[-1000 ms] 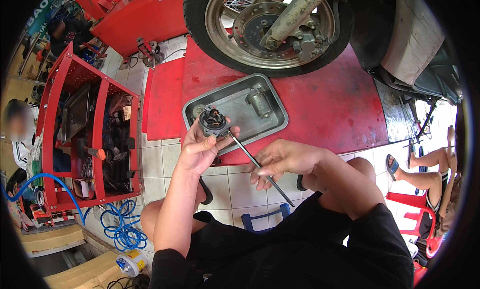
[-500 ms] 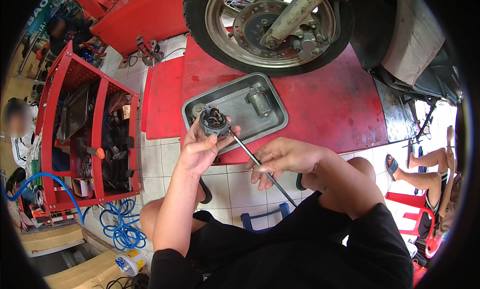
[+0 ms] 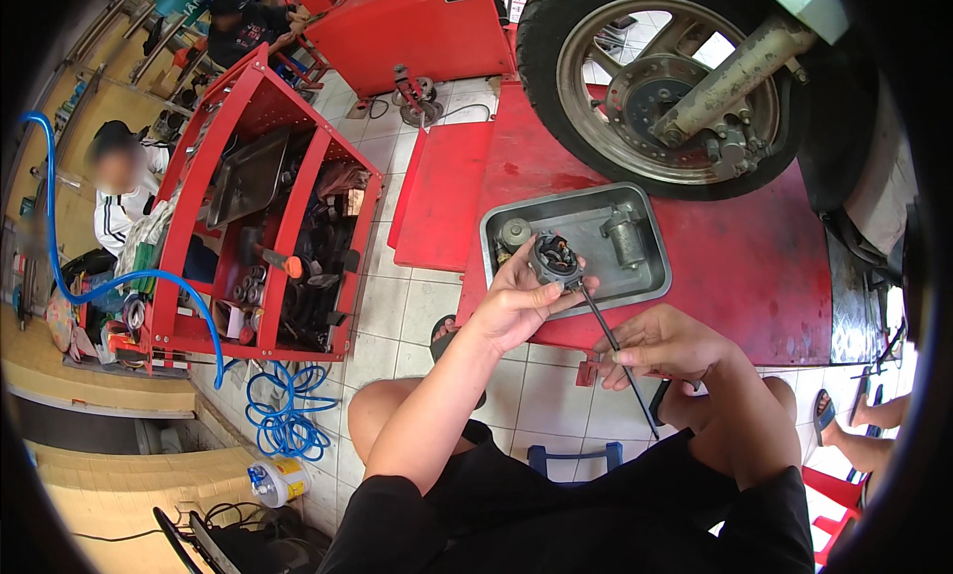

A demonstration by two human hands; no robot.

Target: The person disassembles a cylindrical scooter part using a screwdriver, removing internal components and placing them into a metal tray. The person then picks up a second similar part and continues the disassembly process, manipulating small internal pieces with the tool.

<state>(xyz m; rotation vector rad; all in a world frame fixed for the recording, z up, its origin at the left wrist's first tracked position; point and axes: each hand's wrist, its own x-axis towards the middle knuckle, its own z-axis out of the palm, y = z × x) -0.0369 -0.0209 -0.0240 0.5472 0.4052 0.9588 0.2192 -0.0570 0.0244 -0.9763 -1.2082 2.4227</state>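
Observation:
My left hand (image 3: 518,304) is closed around a round grey metal motor housing (image 3: 557,274), its open end turned up to show wires and dark parts inside. A long thin metal rod (image 3: 642,407), darker along its lower part, slants down from the housing's near right edge. My right hand (image 3: 667,342) pinches the rod partway along, thumb on top and fingers curled behind. Whether its tip sits in a screw cannot be made out. Just beyond my hands is a grey metal tray (image 3: 596,301); a metal cylinder (image 3: 625,238) and a smaller round part (image 3: 515,232) lie in it.
The tray rests on a red platform (image 3: 745,286) below a motorbike wheel (image 3: 556,87). At left stand a red tool cart (image 3: 328,226) and a coiled blue hose (image 3: 286,410). Two people (image 3: 121,192) are beyond the cart; another person's legs (image 3: 862,450) show at right.
The view has swung to the left, so the whole scene sits further right. Both hands keep hold of the housing and rod.

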